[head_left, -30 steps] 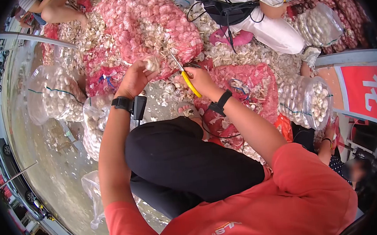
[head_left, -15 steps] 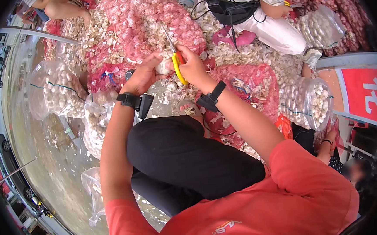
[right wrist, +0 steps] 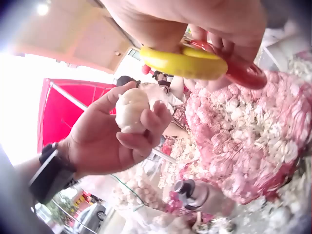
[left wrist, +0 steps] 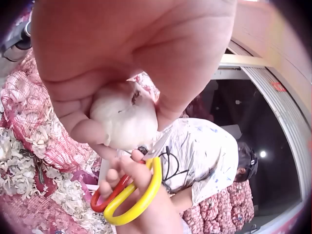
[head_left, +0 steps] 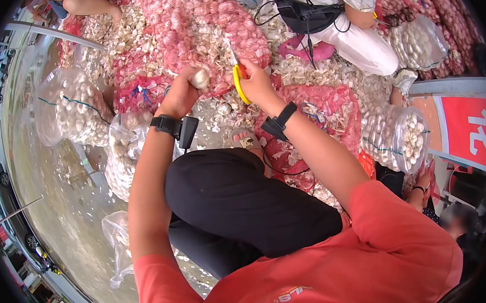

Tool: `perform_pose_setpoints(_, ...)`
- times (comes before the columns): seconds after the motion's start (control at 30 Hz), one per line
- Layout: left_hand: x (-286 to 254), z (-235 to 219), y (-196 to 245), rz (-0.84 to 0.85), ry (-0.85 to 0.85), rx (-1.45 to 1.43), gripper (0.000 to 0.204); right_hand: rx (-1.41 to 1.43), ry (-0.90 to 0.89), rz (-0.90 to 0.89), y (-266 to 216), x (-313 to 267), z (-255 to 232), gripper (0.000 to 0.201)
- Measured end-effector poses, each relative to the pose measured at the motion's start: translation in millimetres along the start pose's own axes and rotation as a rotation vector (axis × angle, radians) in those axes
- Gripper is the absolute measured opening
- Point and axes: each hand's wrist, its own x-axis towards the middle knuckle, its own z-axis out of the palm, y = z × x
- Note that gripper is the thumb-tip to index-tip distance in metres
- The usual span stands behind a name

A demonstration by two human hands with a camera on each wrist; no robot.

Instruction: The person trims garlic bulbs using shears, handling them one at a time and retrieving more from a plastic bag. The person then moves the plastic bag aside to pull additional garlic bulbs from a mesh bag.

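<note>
A white garlic bulb (head_left: pixel 199 79) is pinched between the thumb and fingers of my left hand (head_left: pixel 180 95). Seen from the left wrist, the bulb (left wrist: pixel 125 116) has a small brown mark near its top. My right hand (head_left: pixel 259 87) grips scissors (head_left: pixel 237 85) with one yellow and one red handle, the blades pointing up and away from me. In the right wrist view the scissors' yellow handle (right wrist: pixel 184 63) lies against the fingers, and the left hand (right wrist: pixel 102 141) holds the bulb apart from them.
A pink net sack of garlic (head_left: pixel 211 24) lies ahead among loose peelings. Clear bags of bulbs stand at left (head_left: pixel 73 107) and right (head_left: pixel 394 135). A person in white trousers (head_left: pixel 365 50) sits ahead to the right. A bottle (right wrist: pixel 197 195) shows in the right wrist view.
The scissors and bulb came together half a second ago and are now apart. My right hand has shifted right with the scissors; my left hand has turned, showing the bulb beside its fingertips.
</note>
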Motion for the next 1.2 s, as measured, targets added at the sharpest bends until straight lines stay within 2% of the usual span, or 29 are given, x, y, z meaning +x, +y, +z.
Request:
perform_pose_setpoints(0.03, -1, -3, 3, 0.015, -0.012, -0.159, 0.027, 0.01, -0.117, -0.005, -4, -8, -1, 0.058)
perform_pose_setpoints(0.07, -3, -7, 7, 0.022, -0.066, -0.193, 0.032, -0.075, -0.119, -0.044, -9, -15, 1, 0.064)
perform_pose_setpoints(0.1, -6, -5, 10, 0.022, -0.067, -0.192, 0.032, -0.075, -0.118, -0.045, -13, -21, 0, 0.064)
perform_pose_setpoints(0.17, -12, 3, 15, 0.143, -0.047, -0.252, 0.037, -0.222, -0.17, -0.2, -22, -32, -2, 0.064)
perform_pose_setpoints(0.23, -9, -6, 15, 0.163, -0.072, -0.196, 0.037, -0.232, -0.159, -0.241, -18, -33, -3, 0.067)
perform_pose_setpoints(0.3, -8, -11, 14, 0.178, -0.098, -0.148, 0.037, -0.325, -0.126, -0.232, -16, -36, -8, 0.071)
perform_pose_setpoints(0.43, -13, -6, 15, 0.147, -0.072, -0.041, 0.043, -0.306, -0.153, -0.232, -22, -40, -14, 0.071)
perform_pose_setpoints(0.6, -19, 8, 13, 0.056, -0.105, 0.099, 0.049, -0.141, -0.302, 0.016, -16, -36, -17, 0.067)
perform_pose_setpoints(0.63, -22, 14, 13, 0.052, -0.075, 0.089, 0.047, -0.141, -0.3, 0.018, -12, -36, -16, 0.067)
perform_pose_setpoints(0.7, -24, 22, 16, 0.049, -0.045, 0.079, 0.044, -0.125, -0.186, 0.044, -12, -36, -12, 0.066)
perform_pose_setpoints(0.77, -24, 24, 19, 0.082, -0.036, -0.035, 0.034, -0.189, -0.157, 0.029, -20, -42, -15, 0.066)
perform_pose_setpoints(0.83, -14, 1, 18, 0.055, -0.086, -0.044, 0.034, -0.249, -0.134, 0.016, -21, -45, -15, 0.066)
perform_pose_setpoints(0.9, -8, -11, 15, 0.024, -0.139, -0.053, 0.035, -0.326, -0.104, -0.23, -17, -47, -13, 0.069)
perform_pose_setpoints(0.97, -7, -8, 14, 0.037, -0.008, 0.005, 0.036, -0.332, -0.101, -0.237, -18, -51, -14, 0.07)
perform_pose_setpoints(1.03, -4, -9, 11, 0.029, -0.007, -0.053, 0.036, -0.34, -0.099, -0.247, -20, -53, -15, 0.071)
perform_pose_setpoints(1.1, -5, -7, 10, 0.022, -0.004, -0.112, 0.036, -0.522, -0.05, -0.373, -21, -54, -16, 0.07)
perform_pose_setpoints(1.2, -9, 0, 13, -0.002, -0.037, -0.089, 0.039, -0.576, -0.061, -0.335, -22, -57, -15, 0.066)
